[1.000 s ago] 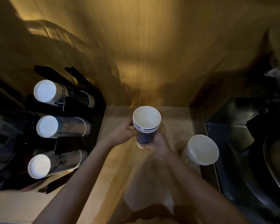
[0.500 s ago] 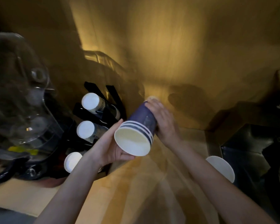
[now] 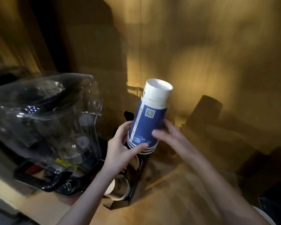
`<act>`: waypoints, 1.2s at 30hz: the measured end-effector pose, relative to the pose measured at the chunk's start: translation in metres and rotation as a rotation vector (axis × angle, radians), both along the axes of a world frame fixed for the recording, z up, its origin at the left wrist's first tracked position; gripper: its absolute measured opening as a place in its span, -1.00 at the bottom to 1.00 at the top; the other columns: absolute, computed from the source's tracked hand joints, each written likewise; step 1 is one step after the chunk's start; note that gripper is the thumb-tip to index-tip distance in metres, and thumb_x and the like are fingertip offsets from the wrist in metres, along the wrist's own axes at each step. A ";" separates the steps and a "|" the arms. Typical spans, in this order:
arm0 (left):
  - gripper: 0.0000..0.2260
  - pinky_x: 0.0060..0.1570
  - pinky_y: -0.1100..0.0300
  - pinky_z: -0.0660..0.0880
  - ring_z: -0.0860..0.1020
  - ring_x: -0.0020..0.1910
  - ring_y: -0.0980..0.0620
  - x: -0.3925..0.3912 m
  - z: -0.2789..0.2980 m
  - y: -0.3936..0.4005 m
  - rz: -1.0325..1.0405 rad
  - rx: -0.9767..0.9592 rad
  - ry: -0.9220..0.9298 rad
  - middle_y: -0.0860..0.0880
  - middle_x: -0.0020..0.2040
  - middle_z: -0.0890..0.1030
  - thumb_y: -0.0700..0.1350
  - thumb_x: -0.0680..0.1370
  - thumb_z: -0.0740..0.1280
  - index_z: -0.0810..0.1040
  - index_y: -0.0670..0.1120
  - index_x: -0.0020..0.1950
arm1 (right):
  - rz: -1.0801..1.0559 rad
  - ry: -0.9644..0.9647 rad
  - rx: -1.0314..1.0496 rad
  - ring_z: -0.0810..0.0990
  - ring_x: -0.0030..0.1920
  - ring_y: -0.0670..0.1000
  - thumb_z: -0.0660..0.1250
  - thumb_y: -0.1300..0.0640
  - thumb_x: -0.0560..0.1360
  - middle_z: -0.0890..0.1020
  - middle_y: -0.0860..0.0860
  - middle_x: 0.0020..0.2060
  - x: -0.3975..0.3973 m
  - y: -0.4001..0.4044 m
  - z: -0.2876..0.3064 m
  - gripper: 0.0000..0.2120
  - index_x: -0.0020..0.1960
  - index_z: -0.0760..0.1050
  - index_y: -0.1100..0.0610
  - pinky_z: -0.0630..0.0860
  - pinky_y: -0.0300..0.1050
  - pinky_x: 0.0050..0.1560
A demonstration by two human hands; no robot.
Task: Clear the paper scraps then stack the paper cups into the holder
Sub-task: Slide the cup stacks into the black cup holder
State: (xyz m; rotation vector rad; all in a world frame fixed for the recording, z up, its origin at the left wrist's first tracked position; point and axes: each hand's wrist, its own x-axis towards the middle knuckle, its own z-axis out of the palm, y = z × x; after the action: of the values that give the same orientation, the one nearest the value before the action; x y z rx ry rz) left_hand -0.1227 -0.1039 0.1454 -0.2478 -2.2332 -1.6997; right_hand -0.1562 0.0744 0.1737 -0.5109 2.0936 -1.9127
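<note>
A stack of blue-and-white paper cups point(image 3: 150, 117) is held upside down, bottoms up and rims down, tilted slightly right. My left hand point(image 3: 122, 148) grips the rims from the left with the thumb across the front. My right hand point(image 3: 169, 135) holds the stack's right side, blurred by motion. Just below the stack sits the black cup holder point(image 3: 136, 174), mostly hidden by my left arm; the white ends of cups stored in it point(image 3: 118, 189) show under my left wrist.
A clear plastic blender jar point(image 3: 52, 120) on a dark base stands close at the left of the holder. The wooden counter point(image 3: 177, 200) runs below my arms. A wooden wall rises behind. A white cup rim point(image 3: 264, 216) peeks in at the bottom right corner.
The cup stack has been turned from lying mouth-toward-me to bottoms-up and lifted over the holder. The view swung left, bringing the blender jar close.
</note>
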 end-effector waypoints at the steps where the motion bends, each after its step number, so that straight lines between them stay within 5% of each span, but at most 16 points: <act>1: -0.39 0.08 0.45 0.47 0.54 0.15 0.29 -0.001 0.004 -0.003 0.028 -0.029 0.040 0.20 0.17 0.54 0.05 0.21 0.53 0.35 0.23 0.19 | 0.001 0.052 0.060 0.56 0.14 -0.22 0.49 -0.10 0.24 0.55 -0.29 0.10 -0.002 -0.006 0.001 -0.48 0.13 0.36 -0.25 0.49 -0.30 0.13; 7: -0.43 0.15 0.33 0.50 0.53 0.15 0.28 -0.013 0.016 -0.018 0.109 -0.094 0.079 0.23 0.18 0.52 0.12 0.25 0.46 0.31 0.30 0.18 | -0.109 0.191 0.098 0.54 0.14 -0.21 0.57 0.07 0.23 0.56 -0.18 0.15 -0.023 -0.034 0.005 -0.42 0.09 0.34 -0.27 0.49 -0.22 0.17; 12: -0.28 0.34 -0.01 0.41 0.43 0.32 0.13 -0.026 0.036 -0.036 0.107 -0.202 0.070 0.00 0.36 0.44 0.11 0.26 0.41 0.28 -0.01 0.37 | -0.200 0.243 0.104 0.58 0.18 -0.06 0.58 -0.14 0.04 0.60 -0.06 0.19 -0.045 -0.057 0.001 -0.23 0.20 0.39 -0.12 0.51 0.08 0.25; 14: -0.29 0.39 -0.03 0.34 0.36 0.38 0.10 -0.026 0.052 -0.038 0.101 -0.224 0.092 0.00 0.40 0.38 0.06 0.28 0.36 0.24 0.01 0.40 | -0.233 0.257 0.119 0.54 0.22 -0.02 0.58 -0.15 0.04 0.56 -0.03 0.23 -0.052 -0.065 -0.001 -0.17 0.25 0.36 -0.07 0.48 0.08 0.28; 19: -0.32 0.23 0.41 0.28 0.35 0.30 0.22 -0.032 0.090 -0.040 0.146 -0.357 0.179 0.11 0.34 0.40 0.05 0.32 0.44 0.27 0.03 0.39 | -0.191 0.293 0.198 0.48 0.26 -0.04 0.57 0.06 0.21 0.53 -0.04 0.24 -0.061 -0.076 -0.017 -0.24 0.32 0.32 0.00 0.42 -0.32 0.10; 26: -0.40 -0.05 0.72 0.18 0.38 0.08 0.23 -0.043 0.082 -0.044 0.212 -0.542 0.163 0.00 0.23 0.51 -0.01 0.33 0.49 0.40 -0.03 0.32 | -0.134 0.241 0.245 0.42 0.29 -0.07 0.55 0.10 0.27 0.45 -0.11 0.27 -0.065 -0.077 -0.036 -0.21 0.38 0.23 -0.06 0.41 -0.18 0.26; 29: -0.41 -0.04 0.65 0.20 0.40 0.11 0.21 -0.047 0.074 -0.045 0.215 -0.540 0.133 -0.01 0.23 0.52 -0.02 0.32 0.50 0.42 -0.05 0.31 | -0.168 0.246 0.336 0.36 0.38 -0.01 0.55 0.07 0.26 0.38 -0.03 0.38 -0.071 -0.076 -0.044 -0.14 0.42 0.17 -0.04 0.36 -0.06 0.37; 36: -0.41 0.00 0.58 0.20 0.44 0.19 0.09 -0.061 0.041 -0.038 0.186 -0.535 0.068 -0.05 0.25 0.46 -0.04 0.32 0.50 0.42 -0.10 0.30 | -0.226 0.339 0.378 0.34 0.38 0.01 0.53 0.07 0.29 0.37 0.05 0.38 -0.070 -0.073 -0.050 -0.17 0.43 0.18 0.09 0.32 -0.17 0.29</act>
State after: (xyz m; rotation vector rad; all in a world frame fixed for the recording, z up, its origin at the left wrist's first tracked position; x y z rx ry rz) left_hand -0.1836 -0.1421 0.1868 -0.2055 -2.5272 -0.9636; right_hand -0.2258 0.0011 0.1232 -0.5624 2.7566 -1.5553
